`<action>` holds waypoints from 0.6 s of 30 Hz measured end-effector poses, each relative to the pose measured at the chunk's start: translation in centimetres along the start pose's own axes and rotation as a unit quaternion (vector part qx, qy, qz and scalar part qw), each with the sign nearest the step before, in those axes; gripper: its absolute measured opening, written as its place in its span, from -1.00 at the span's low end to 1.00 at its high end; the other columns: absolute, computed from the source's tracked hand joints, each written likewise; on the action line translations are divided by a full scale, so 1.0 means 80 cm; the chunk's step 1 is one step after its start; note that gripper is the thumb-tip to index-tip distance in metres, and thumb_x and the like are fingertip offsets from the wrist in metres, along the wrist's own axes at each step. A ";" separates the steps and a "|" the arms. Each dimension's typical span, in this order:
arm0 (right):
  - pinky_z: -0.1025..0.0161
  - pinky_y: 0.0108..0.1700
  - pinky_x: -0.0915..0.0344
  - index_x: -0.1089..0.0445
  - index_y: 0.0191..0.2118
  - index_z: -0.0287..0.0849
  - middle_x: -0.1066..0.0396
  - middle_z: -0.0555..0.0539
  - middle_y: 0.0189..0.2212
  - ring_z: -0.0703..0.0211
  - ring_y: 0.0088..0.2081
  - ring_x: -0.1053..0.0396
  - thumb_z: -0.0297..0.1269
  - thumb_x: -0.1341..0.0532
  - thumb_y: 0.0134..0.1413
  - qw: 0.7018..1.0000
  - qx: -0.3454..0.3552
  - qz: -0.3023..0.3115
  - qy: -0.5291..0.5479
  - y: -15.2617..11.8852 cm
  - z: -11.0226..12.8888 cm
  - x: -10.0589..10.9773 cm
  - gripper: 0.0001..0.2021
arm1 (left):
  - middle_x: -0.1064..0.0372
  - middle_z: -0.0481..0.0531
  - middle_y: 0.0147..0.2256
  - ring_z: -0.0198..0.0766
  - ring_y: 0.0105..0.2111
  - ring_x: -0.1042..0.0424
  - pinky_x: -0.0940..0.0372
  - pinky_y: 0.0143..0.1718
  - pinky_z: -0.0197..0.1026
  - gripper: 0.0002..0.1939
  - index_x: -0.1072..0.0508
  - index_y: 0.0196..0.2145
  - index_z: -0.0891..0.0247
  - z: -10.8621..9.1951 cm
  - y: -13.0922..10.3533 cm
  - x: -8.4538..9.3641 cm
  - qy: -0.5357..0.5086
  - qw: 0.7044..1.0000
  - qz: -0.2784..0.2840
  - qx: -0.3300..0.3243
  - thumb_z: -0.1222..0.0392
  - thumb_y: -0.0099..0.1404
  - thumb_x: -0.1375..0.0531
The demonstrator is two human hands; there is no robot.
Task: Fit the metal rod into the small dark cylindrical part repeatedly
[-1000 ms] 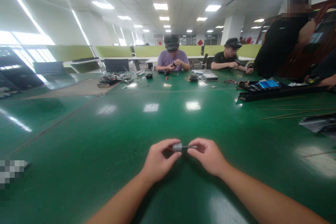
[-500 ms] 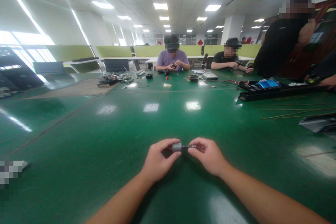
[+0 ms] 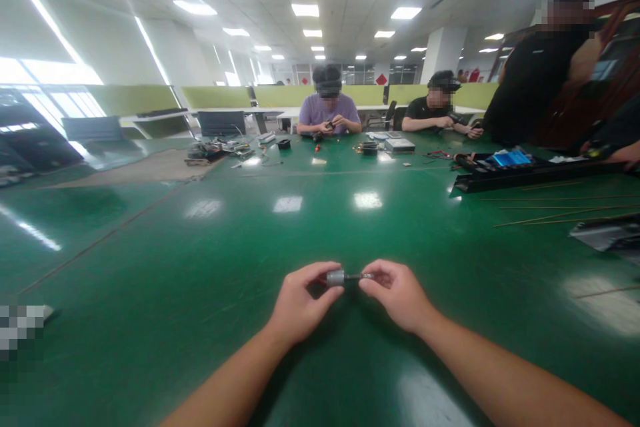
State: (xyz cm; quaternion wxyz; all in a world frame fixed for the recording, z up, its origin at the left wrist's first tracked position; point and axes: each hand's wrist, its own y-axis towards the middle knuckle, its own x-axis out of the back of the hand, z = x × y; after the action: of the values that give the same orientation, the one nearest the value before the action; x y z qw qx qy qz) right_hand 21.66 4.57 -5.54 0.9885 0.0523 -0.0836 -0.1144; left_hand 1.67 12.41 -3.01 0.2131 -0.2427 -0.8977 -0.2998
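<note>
Between thumb and fingers, my left hand [image 3: 305,300] grips a small grey cylindrical motor [image 3: 335,277] by its body. A thin dark shaft [image 3: 353,277] runs out of the motor's right end. My right hand [image 3: 395,293] pinches the far tip of that shaft, and its fingers hide what sits at the tip. Something reddish shows faintly behind the motor, inside my left hand, too blurred to name. Both hands hover just over the green table [image 3: 240,233], with the motor lying level between them.
Across the table sit a person in purple [image 3: 329,110] and a person in black [image 3: 430,110]. Another person [image 3: 540,73] stands at right. A long black tray [image 3: 530,177], thin rods [image 3: 560,217] and a pile of parts [image 3: 207,152] lie on the table.
Both hands keep their hold and have barely moved. The gap between the fingertips looks slightly wider, with a touch more of the shaft showing.
</note>
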 end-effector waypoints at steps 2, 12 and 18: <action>0.25 -0.27 -0.34 -0.47 -0.29 -0.23 -0.51 -0.06 -0.39 0.15 -0.36 -0.44 -0.22 -0.32 -0.01 1.000 -0.001 -0.001 0.001 0.000 0.000 0.000 -0.81 | -0.56 0.08 -0.18 -0.15 -0.23 -0.55 -0.46 -0.17 -0.17 -0.71 -0.56 -0.11 0.21 0.000 0.000 0.000 0.001 1.000 0.000 0.000 0.21 0.17 -0.32; 0.25 -0.31 -0.31 -0.46 -0.31 -0.23 -0.47 -0.04 -0.44 0.15 -0.40 -0.41 -0.23 -0.31 -0.02 1.000 -0.014 -0.004 -0.001 0.000 0.002 0.001 -0.82 | -0.56 0.07 -0.16 -0.16 -0.21 -0.54 -0.44 -0.15 -0.19 -0.70 -0.56 -0.11 0.22 0.000 0.003 0.003 0.000 1.000 0.008 0.006 0.20 0.17 -0.32; 0.24 -0.31 -0.30 -0.45 -0.31 -0.23 -0.47 -0.04 -0.44 0.15 -0.41 -0.40 -0.21 -0.32 -0.03 1.000 -0.009 -0.007 0.008 0.001 0.000 0.000 -0.80 | -0.56 0.05 -0.16 -0.17 -0.21 -0.54 -0.43 -0.13 -0.19 -0.70 -0.56 -0.11 0.21 0.001 0.002 0.003 0.003 1.000 0.005 0.014 0.21 0.17 -0.33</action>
State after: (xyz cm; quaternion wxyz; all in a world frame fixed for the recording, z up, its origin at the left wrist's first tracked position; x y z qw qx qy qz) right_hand 21.69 4.64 -5.55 0.9887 0.0447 -0.0747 -0.1222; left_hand 1.56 12.66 -2.88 0.2211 -0.2434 -0.8998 -0.2866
